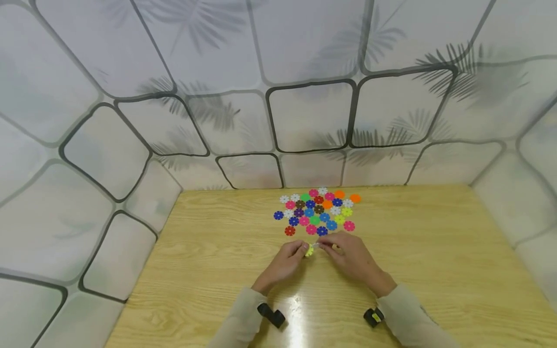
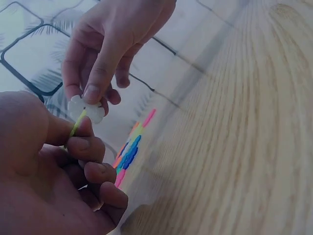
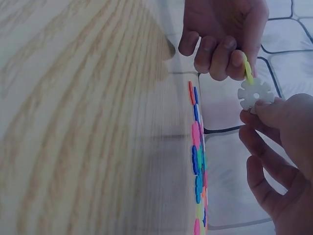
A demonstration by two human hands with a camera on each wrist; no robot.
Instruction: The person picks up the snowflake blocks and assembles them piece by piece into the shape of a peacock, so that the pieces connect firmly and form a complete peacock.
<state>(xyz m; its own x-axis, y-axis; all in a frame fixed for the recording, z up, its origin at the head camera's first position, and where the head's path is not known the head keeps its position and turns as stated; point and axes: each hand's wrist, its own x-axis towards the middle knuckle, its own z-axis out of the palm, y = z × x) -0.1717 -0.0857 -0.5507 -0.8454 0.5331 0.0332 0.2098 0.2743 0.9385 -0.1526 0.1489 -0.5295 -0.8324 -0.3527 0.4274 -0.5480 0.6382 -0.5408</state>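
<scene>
Between finger and thumb my left hand (image 1: 286,260) pinches a yellow notched disc (image 1: 309,251), seen nearly edge-on in both wrist views. My right hand (image 1: 350,256) pinches a white notched disc (image 3: 256,95) with a small hole at its centre. The two discs meet at their edges, set crosswise to each other, the yellow one's rim at a notch of the white one. Both hands are held above the table, just in front of a spread of colourful discs (image 1: 315,220). In the left wrist view, the white disc (image 2: 86,109) is partly covered by the right thumb.
The loose discs lie flat on the wooden table (image 1: 196,270) in red, pink, blue, green, orange, brown, white and yellow. Behind the table stands a pale patterned wall (image 1: 311,116), with another at the left side. Black straps with small devices (image 1: 271,315) sit on both wrists.
</scene>
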